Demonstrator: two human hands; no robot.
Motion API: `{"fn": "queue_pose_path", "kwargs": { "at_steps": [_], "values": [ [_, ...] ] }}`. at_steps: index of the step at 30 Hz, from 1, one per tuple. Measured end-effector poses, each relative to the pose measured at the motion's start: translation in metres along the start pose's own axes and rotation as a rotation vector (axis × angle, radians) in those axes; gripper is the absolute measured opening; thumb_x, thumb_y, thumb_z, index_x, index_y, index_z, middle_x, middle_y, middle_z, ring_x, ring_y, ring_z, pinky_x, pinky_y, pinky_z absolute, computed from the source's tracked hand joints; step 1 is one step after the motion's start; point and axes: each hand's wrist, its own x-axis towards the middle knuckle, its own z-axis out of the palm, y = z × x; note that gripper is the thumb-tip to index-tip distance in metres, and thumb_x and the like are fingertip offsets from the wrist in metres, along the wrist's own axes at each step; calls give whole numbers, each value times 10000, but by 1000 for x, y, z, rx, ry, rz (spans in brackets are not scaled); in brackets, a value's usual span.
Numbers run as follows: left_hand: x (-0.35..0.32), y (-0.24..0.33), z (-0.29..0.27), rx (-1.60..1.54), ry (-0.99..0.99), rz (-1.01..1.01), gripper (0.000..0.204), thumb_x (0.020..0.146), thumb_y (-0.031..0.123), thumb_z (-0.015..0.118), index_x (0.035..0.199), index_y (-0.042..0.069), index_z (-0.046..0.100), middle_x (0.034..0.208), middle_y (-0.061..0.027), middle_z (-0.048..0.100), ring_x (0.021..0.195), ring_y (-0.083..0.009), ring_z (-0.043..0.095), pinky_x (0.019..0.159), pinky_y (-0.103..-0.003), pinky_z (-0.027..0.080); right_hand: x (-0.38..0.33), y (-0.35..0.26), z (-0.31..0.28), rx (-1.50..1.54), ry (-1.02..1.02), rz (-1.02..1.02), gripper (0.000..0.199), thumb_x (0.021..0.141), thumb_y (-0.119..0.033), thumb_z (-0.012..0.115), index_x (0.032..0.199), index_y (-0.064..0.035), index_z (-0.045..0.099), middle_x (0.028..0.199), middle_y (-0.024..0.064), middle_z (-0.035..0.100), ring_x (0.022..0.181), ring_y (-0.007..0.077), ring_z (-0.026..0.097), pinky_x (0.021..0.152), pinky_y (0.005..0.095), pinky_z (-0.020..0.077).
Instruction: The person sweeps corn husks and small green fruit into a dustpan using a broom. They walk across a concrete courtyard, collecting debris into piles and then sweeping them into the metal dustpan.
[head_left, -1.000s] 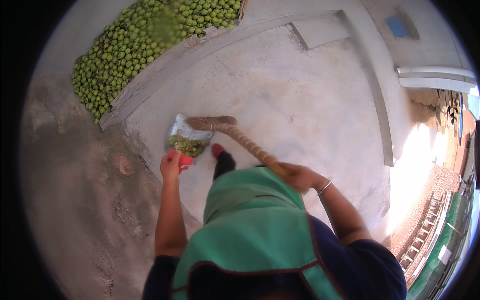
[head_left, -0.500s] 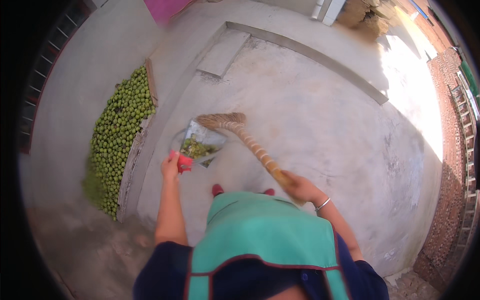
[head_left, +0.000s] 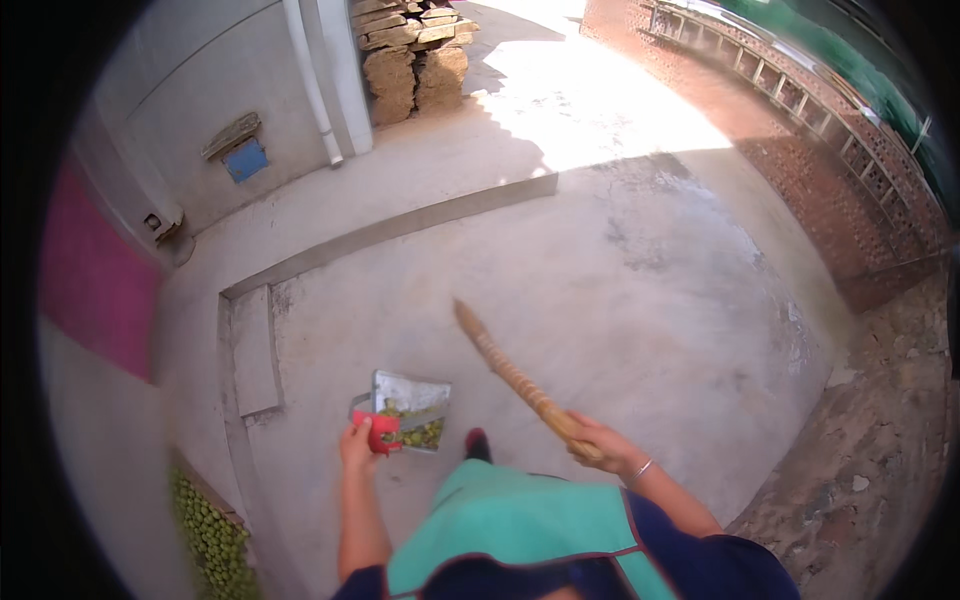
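Observation:
My left hand (head_left: 358,442) is closed on the red grip of a metal dustpan (head_left: 412,390), which hangs in front of me at the left. Yellow-green scraps and some small round green fruits (head_left: 425,432) lie in its pan. My right hand (head_left: 600,445) grips the thick end of a straw broom (head_left: 512,375) bound with pale rings. The broom points forward and left, its tip apart from the dustpan. One dark red shoe (head_left: 477,440) shows below the green apron (head_left: 530,510).
A heap of green fruits (head_left: 210,535) lies at the lower left behind a low ledge. A low concrete kerb (head_left: 400,230) and step (head_left: 255,350) border the yard. Stacked stone slabs (head_left: 415,60) stand by a white pipe (head_left: 315,90). A ladder (head_left: 800,105) leans along the right.
My view has swung right, so the fruit heap sits lower left and the wall and slabs show. The broom has lifted off the dustpan and swung right. One foot has stepped.

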Motion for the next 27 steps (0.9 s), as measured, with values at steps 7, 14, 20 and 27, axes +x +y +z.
{"fn": "queue_pose_path", "kwargs": {
  "at_steps": [7,14,20,27],
  "values": [
    [93,69,244,273,-453,-174,112,831,240,542,903,155,528,881,20,566,832,-116,524,678,-436,436,34,-118,-39,678,191,-272,656,833,-179,534,1378,-229,171,861,93,522,609,164,531,477,249,428],
    [158,134,498,385,-753,-222,117,834,211,518,934,154,541,896,30,572,820,-93,529,715,-404,420,39,-237,-105,790,364,-454,590,842,-169,513,1360,-211,233,891,112,525,632,168,530,521,254,445],
    [215,206,704,394,-840,-165,194,833,195,513,1018,152,550,938,26,564,828,-88,522,738,-394,412,104,-376,-201,514,535,-485,629,827,-188,524,1373,-190,212,925,105,510,674,175,522,547,267,438],
    [313,271,931,323,-992,-141,241,823,184,526,1054,122,542,930,35,545,819,-74,494,712,-380,417,191,-602,-316,589,462,-550,631,818,-193,531,1369,-186,221,934,105,505,681,175,518,542,267,433]
  ]
}}
